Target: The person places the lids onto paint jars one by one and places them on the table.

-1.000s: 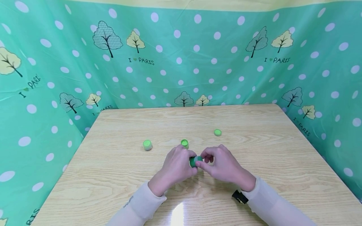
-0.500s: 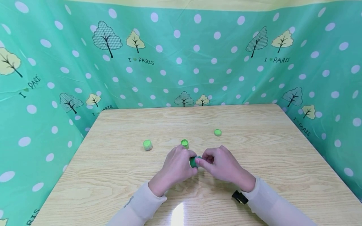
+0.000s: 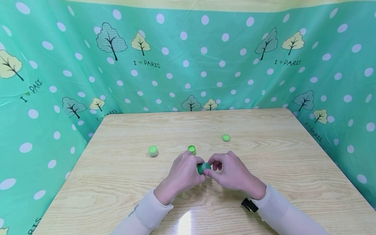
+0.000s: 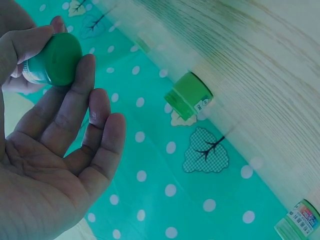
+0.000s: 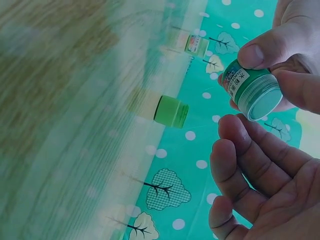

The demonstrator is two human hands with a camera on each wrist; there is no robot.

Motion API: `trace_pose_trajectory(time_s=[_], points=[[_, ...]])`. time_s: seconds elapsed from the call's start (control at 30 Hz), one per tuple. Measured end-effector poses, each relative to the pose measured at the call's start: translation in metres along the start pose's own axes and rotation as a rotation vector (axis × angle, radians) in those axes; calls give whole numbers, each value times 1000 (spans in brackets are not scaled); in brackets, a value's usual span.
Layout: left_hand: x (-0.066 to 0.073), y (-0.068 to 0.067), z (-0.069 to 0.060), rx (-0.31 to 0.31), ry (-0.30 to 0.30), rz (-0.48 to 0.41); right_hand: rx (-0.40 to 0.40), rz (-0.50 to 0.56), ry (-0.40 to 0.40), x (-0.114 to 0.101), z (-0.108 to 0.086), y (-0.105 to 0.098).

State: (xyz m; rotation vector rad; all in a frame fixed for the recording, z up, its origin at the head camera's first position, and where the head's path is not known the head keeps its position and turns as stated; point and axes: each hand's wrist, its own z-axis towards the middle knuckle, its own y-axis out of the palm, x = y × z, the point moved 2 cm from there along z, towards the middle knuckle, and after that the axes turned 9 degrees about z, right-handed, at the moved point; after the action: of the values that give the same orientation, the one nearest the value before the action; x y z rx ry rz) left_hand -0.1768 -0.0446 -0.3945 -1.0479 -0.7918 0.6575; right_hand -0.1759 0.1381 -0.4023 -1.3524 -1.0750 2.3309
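A dark green paint jar (image 3: 203, 168) with a label and a pale translucent end (image 5: 265, 104) is held on its side above the table. My left hand (image 3: 185, 171) grips the jar's green end between thumb and fingers. From the other side my right hand (image 3: 232, 170) pinches the pale end with thumb and index finger; its other fingers (image 5: 237, 177) are bent below the jar in the right wrist view. Just beyond my left hand stands an uncapped light green jar (image 3: 192, 149). A light green lid (image 3: 226, 138) lies further back on the right.
Left of the hands, another light green jar (image 3: 153, 151) stands upright with its top on. The wooden table (image 3: 123, 189) ends at a polka-dotted green curtain (image 3: 202, 75) behind and at both sides. A black buckle (image 3: 249, 205) hangs at the right sleeve.
My right thumb lay over the jar's end half a second ago and has slid down toward its lower edge, showing more of the jar. My left hand keeps its grip in place.
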Motion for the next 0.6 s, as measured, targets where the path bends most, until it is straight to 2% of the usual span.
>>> trace_pose_trajectory(time_s=[0.6], points=[[-1, 0, 0, 15, 6, 6, -11, 0, 21, -1, 0, 2]])
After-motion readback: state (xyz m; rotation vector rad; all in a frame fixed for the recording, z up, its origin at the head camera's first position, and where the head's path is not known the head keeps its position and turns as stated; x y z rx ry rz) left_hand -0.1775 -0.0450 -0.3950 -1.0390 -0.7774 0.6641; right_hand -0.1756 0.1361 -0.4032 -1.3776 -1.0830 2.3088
